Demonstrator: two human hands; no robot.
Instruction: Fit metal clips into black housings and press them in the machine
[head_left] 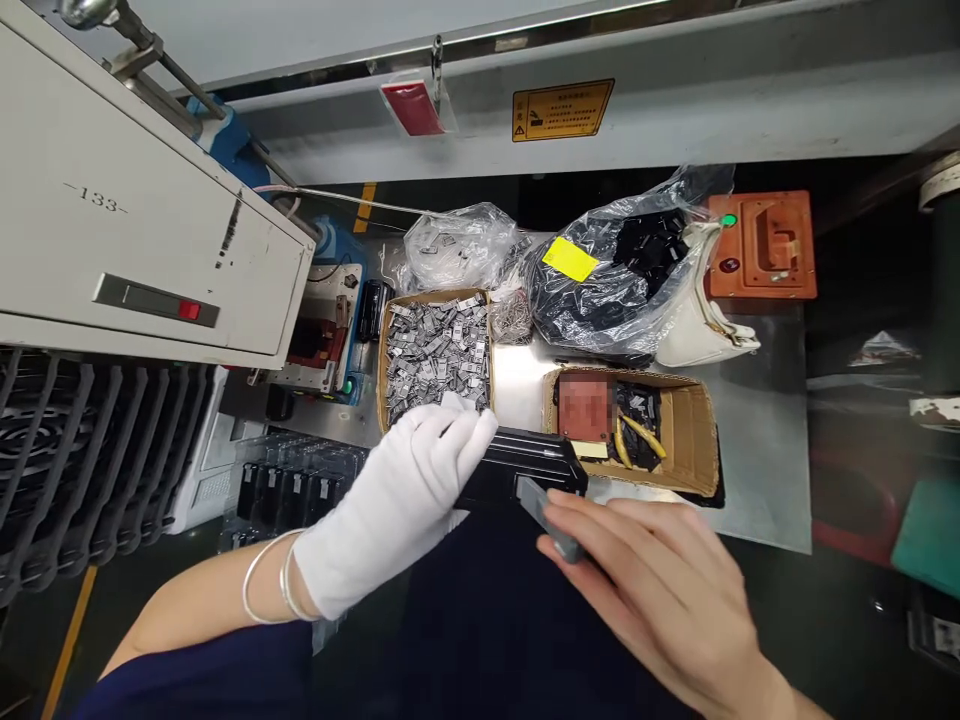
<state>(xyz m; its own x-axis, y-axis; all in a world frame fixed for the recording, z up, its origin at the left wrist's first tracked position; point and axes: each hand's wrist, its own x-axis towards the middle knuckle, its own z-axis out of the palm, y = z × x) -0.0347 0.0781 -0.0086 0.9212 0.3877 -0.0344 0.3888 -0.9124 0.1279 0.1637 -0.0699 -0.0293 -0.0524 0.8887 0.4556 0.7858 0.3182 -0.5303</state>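
My left hand (pixel 405 495), in a white glove, grips a long black ribbed plastic part (pixel 525 462) held level in front of me. My bare right hand (pixel 660 590) pinches a small grey metal piece (pixel 551 515) and holds it against the underside of the black part's right end. Just beyond my left hand stands a cardboard box (pixel 383 350) filled with several more grey metal pieces. To the right of the black part, a second cardboard box (pixel 694 430) holds black parts and yellow-handled pliers.
A white machine cabinet marked 133 (pixel 142 220) fills the left. Clear trays with black parts (pixel 292 485) lie below it. Plastic bags of grey (pixel 457 245) and black parts (pixel 622 270), a white handbag (pixel 701 320) and an orange fixture (pixel 765 245) sit at the back.
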